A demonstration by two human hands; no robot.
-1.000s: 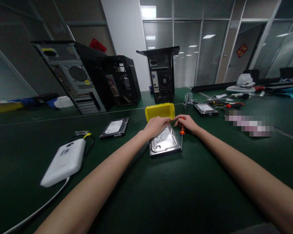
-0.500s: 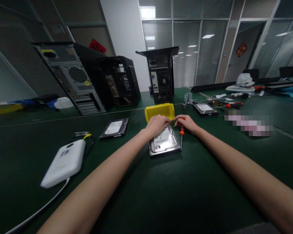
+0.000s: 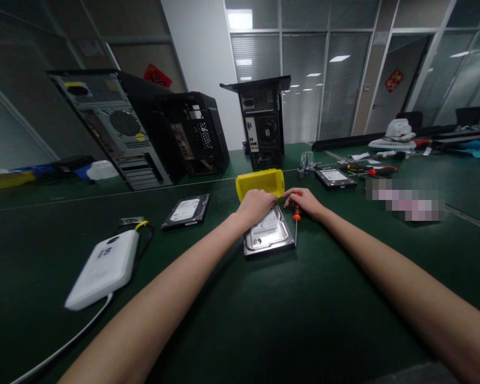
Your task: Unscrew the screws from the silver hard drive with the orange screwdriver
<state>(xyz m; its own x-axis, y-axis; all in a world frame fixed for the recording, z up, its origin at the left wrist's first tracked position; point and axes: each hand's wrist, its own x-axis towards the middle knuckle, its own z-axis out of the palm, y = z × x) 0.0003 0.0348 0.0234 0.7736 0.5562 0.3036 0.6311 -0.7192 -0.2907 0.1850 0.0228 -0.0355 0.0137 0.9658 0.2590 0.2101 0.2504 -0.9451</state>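
A silver hard drive [image 3: 269, 234] lies flat on the green table in front of me. My left hand [image 3: 258, 205] rests over its far end with the fingers curled; what the fingertips pinch, if anything, is hidden. Just beyond stands a yellow plastic case [image 3: 260, 182], open toward me. My right hand [image 3: 306, 202] is closed round the handle of an orange and black screwdriver [image 3: 296, 217], whose shaft points back toward me along the drive's right side. The right index finger reaches to the right edge of the yellow case.
Another hard drive [image 3: 187, 210] lies left, and a third [image 3: 335, 178] right. A white power bank [image 3: 106, 269] with a cable sits at left. Computer cases [image 3: 262, 122] stand behind. Red-handled pliers [image 3: 383, 170] lie at right, near a pixelated pink item [image 3: 410, 202].
Both hands, the hard drive and the screwdriver keep their places relative to each other. The whole view has shifted very slightly.
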